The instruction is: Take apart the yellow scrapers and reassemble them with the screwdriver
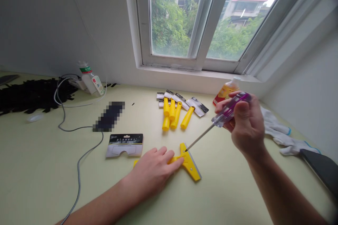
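A yellow scraper (192, 167) with a metal blade along its wide head lies on the table. My left hand (155, 168) is closed over its handle and holds it down, the index finger reaching toward the head. In my right hand (245, 123) is a screwdriver (227, 109) with a clear and purple handle, its shaft slanting down to the left. The tip is at or very near the upper screw on the scraper head; contact is hard to tell. A second screw shows lower on the head. Left of my left hand lies a printed cardboard package header (125, 145).
Several yellow handles (175, 114) lie beyond the scraper, beside printed cards (198, 106). An orange-labelled bottle (225, 89) and white gloves (280, 130) are at right. At left are a cable (79, 168), a pixelated dark object (109, 116), a bottle (91, 81) and black strips (34, 91).
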Motion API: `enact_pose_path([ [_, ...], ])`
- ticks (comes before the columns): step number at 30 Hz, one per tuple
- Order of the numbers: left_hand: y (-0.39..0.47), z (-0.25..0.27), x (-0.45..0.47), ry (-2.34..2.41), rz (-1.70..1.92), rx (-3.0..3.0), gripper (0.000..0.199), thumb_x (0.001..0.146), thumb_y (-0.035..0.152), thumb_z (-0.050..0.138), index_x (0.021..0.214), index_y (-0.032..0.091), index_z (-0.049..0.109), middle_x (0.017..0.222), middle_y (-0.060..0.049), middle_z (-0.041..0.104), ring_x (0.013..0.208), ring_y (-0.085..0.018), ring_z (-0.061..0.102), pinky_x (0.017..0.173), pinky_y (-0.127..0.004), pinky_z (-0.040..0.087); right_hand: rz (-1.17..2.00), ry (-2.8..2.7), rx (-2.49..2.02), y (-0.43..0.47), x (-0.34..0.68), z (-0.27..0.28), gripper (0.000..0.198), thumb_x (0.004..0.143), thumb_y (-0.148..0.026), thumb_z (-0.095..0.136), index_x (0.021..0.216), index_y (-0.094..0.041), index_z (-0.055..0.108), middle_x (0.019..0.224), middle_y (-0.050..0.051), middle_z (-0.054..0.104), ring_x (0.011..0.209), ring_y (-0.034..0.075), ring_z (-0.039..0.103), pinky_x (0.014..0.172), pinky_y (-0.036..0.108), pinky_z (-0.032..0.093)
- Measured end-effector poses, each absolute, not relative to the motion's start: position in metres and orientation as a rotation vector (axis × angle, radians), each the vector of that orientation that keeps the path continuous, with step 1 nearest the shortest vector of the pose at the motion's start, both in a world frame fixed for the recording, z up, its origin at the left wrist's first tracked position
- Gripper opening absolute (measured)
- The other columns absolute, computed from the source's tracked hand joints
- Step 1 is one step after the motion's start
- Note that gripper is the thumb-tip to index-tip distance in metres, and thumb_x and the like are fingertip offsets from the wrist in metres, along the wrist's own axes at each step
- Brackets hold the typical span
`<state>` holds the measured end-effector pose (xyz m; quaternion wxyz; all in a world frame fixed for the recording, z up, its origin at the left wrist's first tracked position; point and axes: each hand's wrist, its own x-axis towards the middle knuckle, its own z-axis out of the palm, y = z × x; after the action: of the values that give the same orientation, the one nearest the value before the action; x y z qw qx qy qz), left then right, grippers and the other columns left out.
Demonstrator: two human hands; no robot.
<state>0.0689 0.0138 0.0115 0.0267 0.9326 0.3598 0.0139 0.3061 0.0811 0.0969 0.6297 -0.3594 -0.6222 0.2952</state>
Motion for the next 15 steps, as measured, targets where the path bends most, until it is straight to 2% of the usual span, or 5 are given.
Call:
enact_pose_path([
  [8,0.015,0.011,0.067,1.088,0.037,2.876,0.051,0.091,0.017,0.045,0.141,0.027,0.039,0.104,-0.005,0.059,0.087,-0.021,0.052,0.065,-0.034,0.041,0.646,-1.425,-0.923,0.081,0.301,0.092,0.025,0.095,-0.052,0.047,0.105,-0.029,0.049,0.079,0.001,0.063,0.05,0.012,0.054,0.034,0.021,0.037],
  [15,0.015,0.011,0.067,1.08,0.034,2.87,0.051,0.091,0.017,0.045,0.141,0.026,0.04,0.105,-0.005,0.059,0.088,-0.022,0.052,0.065,-0.034,0.041,0.482,-1.376,-1.015,0.082,0.295,0.092,0.028,0.096,-0.051,0.048,0.105,-0.024,0.047,0.077,0.0,0.063,0.05,0.009,0.053,0.04,0.019,0.042],
])
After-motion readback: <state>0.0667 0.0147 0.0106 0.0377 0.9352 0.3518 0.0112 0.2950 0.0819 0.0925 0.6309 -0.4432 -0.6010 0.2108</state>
